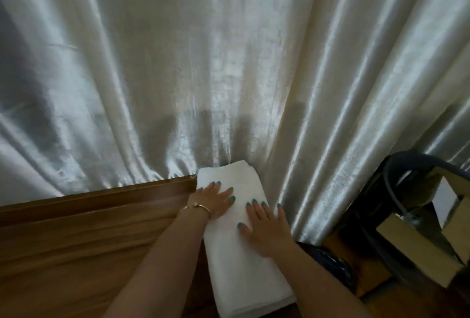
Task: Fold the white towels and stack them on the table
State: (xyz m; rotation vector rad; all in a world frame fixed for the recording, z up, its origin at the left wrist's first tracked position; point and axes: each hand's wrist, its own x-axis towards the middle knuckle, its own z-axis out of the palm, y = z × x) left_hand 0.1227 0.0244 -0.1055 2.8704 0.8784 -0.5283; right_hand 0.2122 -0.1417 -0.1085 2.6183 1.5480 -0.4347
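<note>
No brand, label or writing can be read anywhere in the view. A folded white towel point(241, 254) lies lengthwise along the right-hand end of the wooden table point(89, 241), its far end reaching past the table's far right corner to touch the curtain point(229, 63). Its near end, showing stacked layers at the fold, sits close to the bottom of the view. Both hands lie flat on the towel's far half. The left hand point(215, 202) rests palm down at the towel's left edge with fingers spread, and a thin gold bracelet point(195, 207) circles its wrist. The right hand point(265, 228) also lies palm down with fingers spread, near the towel's right edge, its outer fingers just beside the curtain folds. Both hands have teal-painted nails. The curtain hangs along the whole far edge of the table. To the left of the towel, the tabletop is bare wood. To the right, a dark chair-like frame point(407, 216) stands near the towel's end of the table.
</note>
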